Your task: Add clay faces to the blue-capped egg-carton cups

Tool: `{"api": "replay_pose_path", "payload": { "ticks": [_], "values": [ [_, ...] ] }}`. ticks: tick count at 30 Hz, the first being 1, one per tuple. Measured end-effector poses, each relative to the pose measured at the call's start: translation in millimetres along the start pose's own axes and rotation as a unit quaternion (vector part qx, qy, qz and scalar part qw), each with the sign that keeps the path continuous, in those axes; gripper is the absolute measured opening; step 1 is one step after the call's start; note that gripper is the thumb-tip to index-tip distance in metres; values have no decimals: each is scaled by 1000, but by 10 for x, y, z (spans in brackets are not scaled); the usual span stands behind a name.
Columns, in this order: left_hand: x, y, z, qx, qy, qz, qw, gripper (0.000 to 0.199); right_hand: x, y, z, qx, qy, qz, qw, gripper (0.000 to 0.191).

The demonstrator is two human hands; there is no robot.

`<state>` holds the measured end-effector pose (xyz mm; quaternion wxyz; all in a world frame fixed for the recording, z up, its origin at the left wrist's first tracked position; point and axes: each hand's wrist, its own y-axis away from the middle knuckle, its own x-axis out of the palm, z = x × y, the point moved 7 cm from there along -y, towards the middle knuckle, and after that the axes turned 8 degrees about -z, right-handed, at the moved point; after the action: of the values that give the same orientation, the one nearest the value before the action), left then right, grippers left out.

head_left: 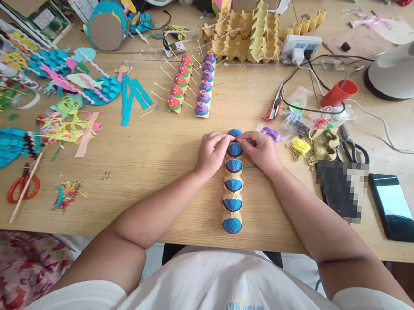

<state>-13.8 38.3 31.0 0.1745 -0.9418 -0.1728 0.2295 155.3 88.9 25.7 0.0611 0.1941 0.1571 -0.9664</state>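
A strip of egg carton (232, 205) lies lengthwise before me, its row of bumps capped in blue clay with dark rims and small pink faces. At its far end, my left hand (211, 153) and my right hand (259, 149) meet over the farthest blue bump (235, 132). Both have thumb and forefinger pinched close together, touching that bump. Whatever lies between the fingertips is too small to make out. A bag of purple clay (270, 134) rests just beyond my right hand. A thin blue-green strand (252, 167) lies beside the carton strip.
Red-green (176, 91) and purple-blue carton caterpillars (204, 97) bristle with pins farther back. Right: cutter (275, 103), red cup (340, 92), black scissors (353, 147), phone (395, 208), cables. Left: paper crafts (102, 89), orange-handled scissors (24, 186). Bare cartons (234, 37) stand behind. A person's patterned clothing (29, 270) shows lower left.
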Motion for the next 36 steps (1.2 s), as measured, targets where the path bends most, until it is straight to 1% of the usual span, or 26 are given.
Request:
{"api": "replay_pose_path", "payload": {
  "ticks": [6,13,22,26,30,33,36],
  "values": [
    [-11,1,2,-6,23,-8,1000,43,1,10,5,16,-26,1,1000,28],
    [-5,-2,69,-28,31,-12,999,50,-11,9,11,20,-33,-4,999,33],
    [-17,-16,39,-27,27,-14,999,48,-23,-6,49,9,-42,-14,999,35],
    [-18,-31,42,-19,26,-19,999,44,-6,-5,52,13,-42,-9,999,42],
    [11,-36,53,-17,7,-11,1000,34,16,-2,41,24,-53,-11,998,57],
    [28,-31,54,-15,10,-8,1000,22,33,-4,30,41,-92,-10,995,67],
    [31,-26,53,-17,16,-10,1000,14,43,-5,29,54,-133,-7,990,69]
  ]
}}
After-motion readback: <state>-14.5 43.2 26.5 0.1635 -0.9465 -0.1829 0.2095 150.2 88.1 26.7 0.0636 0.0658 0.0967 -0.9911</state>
